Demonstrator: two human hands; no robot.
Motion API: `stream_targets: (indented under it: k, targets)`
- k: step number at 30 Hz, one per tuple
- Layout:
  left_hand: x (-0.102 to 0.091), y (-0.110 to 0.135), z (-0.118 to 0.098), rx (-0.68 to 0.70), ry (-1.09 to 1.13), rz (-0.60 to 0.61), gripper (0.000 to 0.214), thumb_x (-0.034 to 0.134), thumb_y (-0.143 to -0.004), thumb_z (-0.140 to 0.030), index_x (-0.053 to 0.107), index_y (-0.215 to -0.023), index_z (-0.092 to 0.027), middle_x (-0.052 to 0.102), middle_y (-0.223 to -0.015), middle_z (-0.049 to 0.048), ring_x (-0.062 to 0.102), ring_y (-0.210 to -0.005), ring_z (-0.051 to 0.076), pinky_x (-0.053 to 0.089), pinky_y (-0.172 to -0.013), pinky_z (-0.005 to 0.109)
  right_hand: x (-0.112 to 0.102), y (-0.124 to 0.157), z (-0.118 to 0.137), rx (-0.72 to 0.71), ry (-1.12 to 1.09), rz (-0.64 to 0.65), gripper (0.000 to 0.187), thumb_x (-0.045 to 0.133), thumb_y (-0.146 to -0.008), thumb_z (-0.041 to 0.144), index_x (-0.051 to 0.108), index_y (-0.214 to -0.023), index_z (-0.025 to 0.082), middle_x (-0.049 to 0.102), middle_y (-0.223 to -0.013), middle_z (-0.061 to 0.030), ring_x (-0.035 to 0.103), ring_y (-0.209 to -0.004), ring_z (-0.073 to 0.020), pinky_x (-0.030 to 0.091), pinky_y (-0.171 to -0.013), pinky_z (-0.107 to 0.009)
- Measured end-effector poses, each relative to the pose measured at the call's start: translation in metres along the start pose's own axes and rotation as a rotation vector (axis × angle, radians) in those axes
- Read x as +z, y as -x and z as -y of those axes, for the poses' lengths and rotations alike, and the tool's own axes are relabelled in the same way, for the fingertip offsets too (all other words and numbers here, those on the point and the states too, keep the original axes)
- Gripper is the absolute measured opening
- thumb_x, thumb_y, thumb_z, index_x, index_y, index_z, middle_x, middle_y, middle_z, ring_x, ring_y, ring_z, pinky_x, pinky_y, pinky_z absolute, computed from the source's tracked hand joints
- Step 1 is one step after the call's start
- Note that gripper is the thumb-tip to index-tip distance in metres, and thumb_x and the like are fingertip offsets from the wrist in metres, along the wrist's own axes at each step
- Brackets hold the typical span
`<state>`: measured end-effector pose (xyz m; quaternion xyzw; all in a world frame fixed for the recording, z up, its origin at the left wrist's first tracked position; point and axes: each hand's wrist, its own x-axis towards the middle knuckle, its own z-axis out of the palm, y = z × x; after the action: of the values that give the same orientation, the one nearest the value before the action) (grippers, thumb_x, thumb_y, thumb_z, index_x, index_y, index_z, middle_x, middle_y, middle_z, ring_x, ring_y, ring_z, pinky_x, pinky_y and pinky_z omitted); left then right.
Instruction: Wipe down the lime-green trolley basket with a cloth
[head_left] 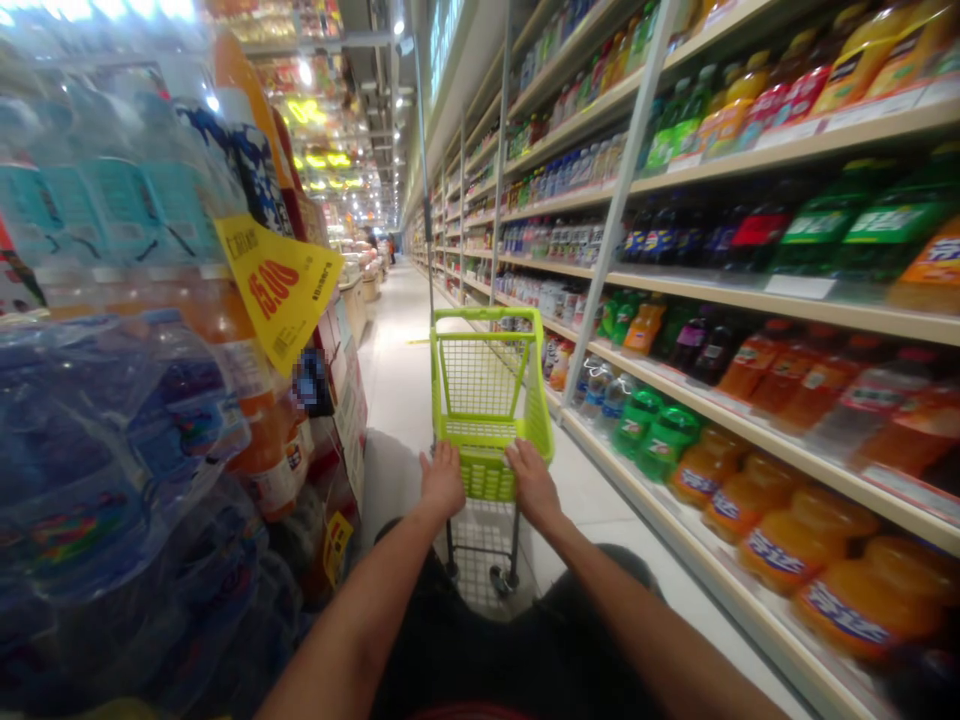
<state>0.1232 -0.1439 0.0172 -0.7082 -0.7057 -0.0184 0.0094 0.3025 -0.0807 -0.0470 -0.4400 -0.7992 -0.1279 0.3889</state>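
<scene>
A lime-green shopping cart [491,480] with a mesh basket stands straight ahead of me on the aisle floor. My left hand [444,480] is closed over the left part of its near edge. On the right part of that edge, my right hand [535,483] grips with its fingers partly hidden. Both forearms reach forward over my dark clothing. The basket's visible mesh panel [476,375] shows nothing lying against it. Below, the cart's dark legs and a caster wheel [504,578] show between my knees.
Tall shelves of drink bottles [772,540] line the right side. Close on the left rise stacked, plastic-wrapped water bottles [90,480] with a yellow price sign [277,285] jutting out. A pale floor aisle [397,330] runs ahead, with people far off.
</scene>
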Motion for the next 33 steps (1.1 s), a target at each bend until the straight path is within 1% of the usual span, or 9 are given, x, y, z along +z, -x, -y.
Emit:
stream_targets:
  k: [3,5,8,12,15,20,23,26,33]
  targets:
    - [0.003,0.001,-0.004,0.053,-0.022,-0.055,0.068,0.038,-0.075,-0.017,0.019,-0.140,-0.008,0.012,-0.150,0.0134,0.008,-0.138,0.025,0.008,-0.109,0.054,0.011,-0.009,0.023,-0.061,-0.038,0.041,0.043,0.038,-0.079,0.001,0.057,-0.114,0.014,0.051,-0.129,-0.0134,0.037,-0.127,-0.0225,0.038,-0.100,-0.042]
    - [0.005,0.003,-0.006,0.107,-0.037,-0.062,0.070,0.038,-0.074,-0.015,0.019,-0.141,-0.010,0.013,-0.151,0.0115,0.008,-0.138,0.024,0.007,-0.109,0.055,0.011,-0.015,0.025,-0.093,-0.052,0.080,0.042,0.038,-0.079,0.001,0.058,-0.113,0.014,0.051,-0.129,-0.0137,0.038,-0.127,-0.0224,0.038,-0.100,-0.042]
    - [0.007,0.006,-0.005,0.133,-0.044,-0.049,0.069,0.036,-0.074,-0.014,0.018,-0.141,-0.011,0.014,-0.150,0.0106,0.010,-0.138,0.023,0.006,-0.108,0.056,-0.001,-0.017,0.007,-0.099,-0.020,0.120,0.044,0.038,-0.077,-0.001,0.059,-0.113,0.014,0.050,-0.131,-0.0133,0.038,-0.127,-0.0228,0.037,-0.101,-0.042]
    - [0.006,0.006,-0.004,0.123,-0.058,-0.035,0.070,0.035,-0.075,-0.013,0.016,-0.141,-0.011,0.015,-0.150,0.0110,0.009,-0.138,0.024,0.007,-0.108,0.056,-0.023,-0.011,-0.032,-0.021,0.080,0.098,0.038,0.040,-0.080,0.004,0.059,-0.112,0.013,0.048,-0.131,-0.0146,0.037,-0.127,-0.0247,0.036,-0.101,-0.043]
    - [0.004,0.006,-0.008,0.103,-0.066,-0.032,0.069,0.036,-0.074,-0.013,0.017,-0.141,-0.010,0.015,-0.150,0.0118,0.010,-0.138,0.025,0.008,-0.108,0.056,-0.026,-0.005,-0.042,-0.006,0.110,0.096,0.037,0.041,-0.081,0.006,0.057,-0.114,0.012,0.047,-0.133,-0.0154,0.035,-0.128,-0.0260,0.035,-0.102,-0.045]
    - [-0.001,0.004,-0.018,0.043,-0.032,-0.016,0.068,0.039,-0.075,-0.018,0.022,-0.139,-0.005,0.019,-0.149,0.0153,0.014,-0.137,0.028,0.011,-0.108,0.056,-0.009,-0.007,-0.011,0.012,0.060,0.122,0.041,0.038,-0.079,0.003,0.057,-0.115,0.012,0.047,-0.133,-0.0144,0.037,-0.127,-0.0262,0.034,-0.102,-0.044]
    - [-0.004,0.004,-0.020,0.022,-0.032,-0.007,0.067,0.040,-0.075,-0.018,0.023,-0.139,-0.007,0.019,-0.149,0.0148,0.015,-0.137,0.028,0.013,-0.108,0.055,-0.002,-0.013,0.012,-0.044,0.000,0.146,0.041,0.036,-0.080,0.002,0.057,-0.114,0.011,0.049,-0.131,-0.0145,0.037,-0.127,-0.0246,0.035,-0.102,-0.043]
    - [-0.004,0.004,-0.017,0.037,-0.032,-0.015,0.064,0.037,-0.077,-0.015,0.023,-0.139,-0.009,0.019,-0.149,0.0136,0.014,-0.137,0.027,0.013,-0.108,0.055,-0.002,-0.018,0.019,-0.095,-0.039,0.182,0.040,0.036,-0.081,0.002,0.058,-0.114,0.013,0.049,-0.132,-0.0132,0.037,-0.127,-0.0227,0.034,-0.102,-0.042]
    - [-0.002,0.004,-0.010,0.074,0.003,0.009,0.067,0.037,-0.075,-0.014,0.020,-0.140,-0.007,0.016,-0.150,0.0135,0.013,-0.137,0.026,0.011,-0.108,0.056,-0.025,-0.019,-0.031,-0.026,0.080,0.161,0.039,0.040,-0.079,0.003,0.059,-0.113,0.012,0.046,-0.133,-0.0141,0.037,-0.127,-0.0250,0.033,-0.103,-0.043]
